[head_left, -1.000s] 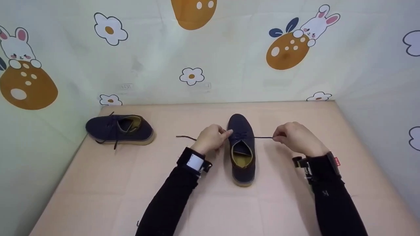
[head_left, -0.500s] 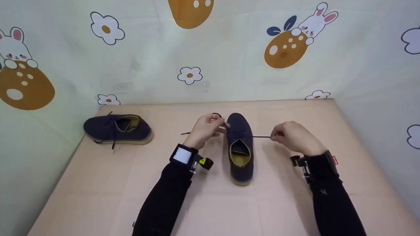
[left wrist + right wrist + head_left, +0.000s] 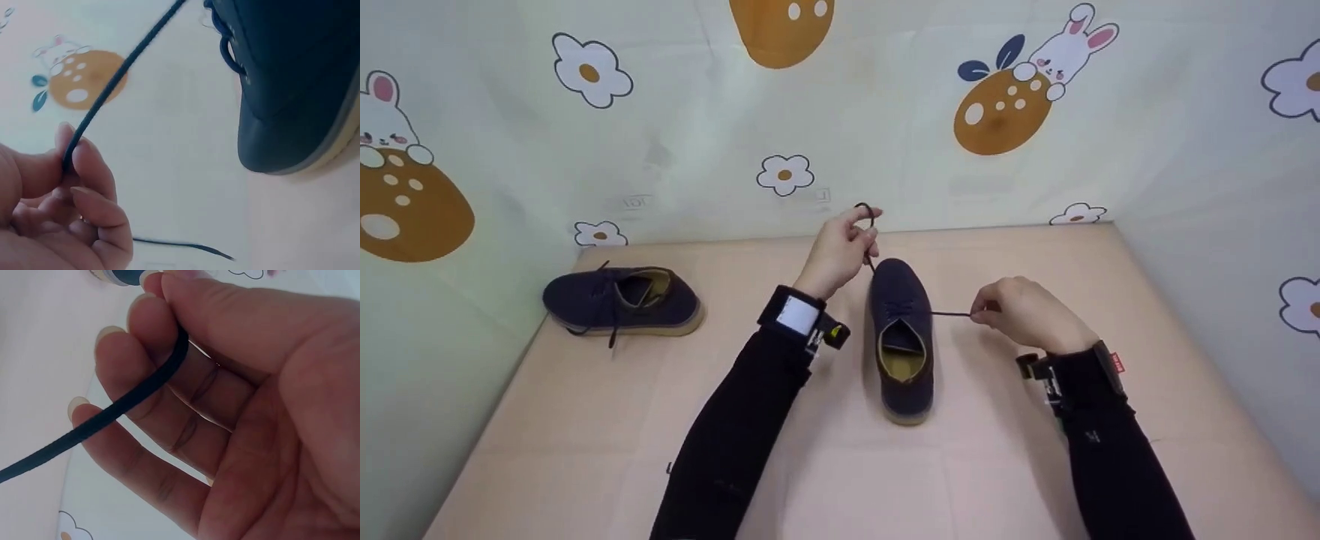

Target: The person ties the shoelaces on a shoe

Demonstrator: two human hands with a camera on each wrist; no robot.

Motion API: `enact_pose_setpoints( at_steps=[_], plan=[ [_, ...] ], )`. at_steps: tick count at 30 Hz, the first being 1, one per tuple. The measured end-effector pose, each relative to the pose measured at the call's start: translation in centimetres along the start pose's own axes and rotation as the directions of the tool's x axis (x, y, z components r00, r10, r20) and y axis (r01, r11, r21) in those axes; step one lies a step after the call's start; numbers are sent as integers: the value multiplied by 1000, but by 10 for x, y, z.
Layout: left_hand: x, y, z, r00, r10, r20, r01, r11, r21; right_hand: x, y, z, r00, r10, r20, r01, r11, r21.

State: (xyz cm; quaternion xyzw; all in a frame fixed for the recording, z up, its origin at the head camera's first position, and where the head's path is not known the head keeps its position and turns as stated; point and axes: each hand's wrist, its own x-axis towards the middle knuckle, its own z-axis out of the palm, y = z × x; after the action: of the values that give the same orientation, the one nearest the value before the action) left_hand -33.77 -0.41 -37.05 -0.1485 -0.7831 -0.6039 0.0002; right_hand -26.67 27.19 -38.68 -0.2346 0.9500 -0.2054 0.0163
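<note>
A dark blue shoe with a tan sole [image 3: 898, 289] stands flat in the middle of the table, with its toe pointing away from the person. Its thin, dark lace ends go out two ways. The left hand [image 3: 840, 251] is partly curled up and pinches the left lace end [image 3: 107, 93] above the table, near the toe, with a loose tip poking out past the fingers. The right hand [image 3: 1024, 311] pinches the right lace end [image 3: 952, 313] with thumb and first finger, its other fingers loosely bent. That end runs almost straight out from the side of the shoe. To do this well, it looks best to pinch firmly, pull both sides gently the same, and not let the shoe slide or the lace twist. A matching dark blue shoe [image 3: 577, 300] sits well apart on the left, on the pale peach table [image 3: 870, 480].
</note>
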Motion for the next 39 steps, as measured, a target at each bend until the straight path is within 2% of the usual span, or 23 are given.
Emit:
enact_pose_setpoints(
  at_steps=[3, 6, 9, 12, 18, 22, 25, 27, 28, 30, 32, 33, 34, 36, 39],
  plan=[
    [8, 2, 7, 996, -10, 84, -2, 990, 139, 0, 0, 0, 1000, -5, 1, 5, 1000, -1],
    [6, -3, 10, 984, -118, 133, 80, 962, 260, 0, 0, -1, 1000, -4, 4, 4, 1000, -3],
    [-6, -12, 8, 960, -248, 129, 195, 925, 327, -1, 1, -2, 1000, -5, 8, 5, 1000, -5],
    [-25, -20, 5, 943, -312, 118, 262, 912, 315, 0, 0, -3, 1000, -5, 21, 6, 1000, -5],
    [-53, -27, 10, 949, -294, 117, 262, 938, 229, -2, 2, -5, 999, 22, 43, -22, 1000, 0],
    [-58, -31, 16, 959, -271, 87, 259, 958, 126, -3, 5, -3, 1000, 12, 9, -12, 999, -31],
    [-58, -32, 19, 962, -265, 71, 266, 964, -6, -4, 6, -2, 999, 31, -21, -32, 998, -47],
    [-57, -32, 21, 958, -272, 91, 283, 948, -148, -5, 6, -2, 997, 68, -26, -69, 997, -34],
    [-56, -31, 22, 955, -278, 107, 296, 927, -229, -5, 5, -3, 996, 89, -26, -90, 996, -23],
    [-56, -31, 24, 944, -297, 143, 330, 869, -368, -6, 4, -3, 993, 116, -25, -117, 993, -2],
    [-55, -32, 24, 935, -315, 161, 353, 819, -451, -6, 3, -4, 990, 140, -23, -140, 990, 24],
    [-54, -32, 24, 933, -322, 162, 360, 804, -473, -5, 3, -4, 989, 148, -29, -148, 989, 33],
    [-54, -33, 24, 931, -331, 156, 364, 797, -482, -5, 2, -3, 987, 155, -37, -154, 987, 39],
    [-53, -35, 22, 929, -344, 138, 367, 801, -473, -4, 2, -3, 985, 156, -74, -153, 987, 49],
    [-53, -38, 18, 932, -348, 100, 357, 834, -420, 1, 0, 0, 974, 123, -191, -117, 992, 42]
  ],
)
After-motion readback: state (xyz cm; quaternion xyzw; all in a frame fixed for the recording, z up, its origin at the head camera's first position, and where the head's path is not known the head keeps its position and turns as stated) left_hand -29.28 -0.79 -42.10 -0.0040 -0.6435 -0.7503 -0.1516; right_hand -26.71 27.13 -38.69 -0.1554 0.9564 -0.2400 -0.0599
